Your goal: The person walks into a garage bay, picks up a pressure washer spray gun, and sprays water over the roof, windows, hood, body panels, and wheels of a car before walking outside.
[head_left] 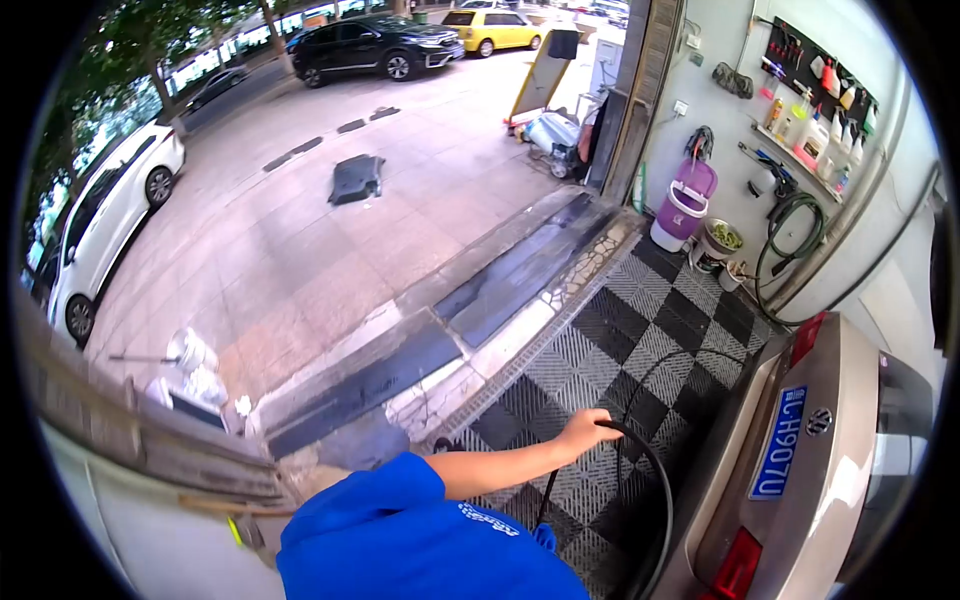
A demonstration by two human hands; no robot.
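Note:
My left hand (588, 434) reaches across from my blue sleeve, with its fingers closed round a black hose (664, 480). From the hand the hose arcs right and down along the car's rear, leaving the bottom of the view. A thin black line also hangs below my forearm; whether it joins the held hose, I cannot tell. Close by on the right stands a beige car (840, 450) with a blue licence plate (778, 442) and red tail lights. My right hand is out of view.
Black and grey floor tiles (610, 400) carry another length of hose. By the right wall stand a purple-and-white bucket (684, 208), a coiled green hose (800, 232) and a shelf of bottles (812, 140). Outside are parked cars and a dark mat (357, 179).

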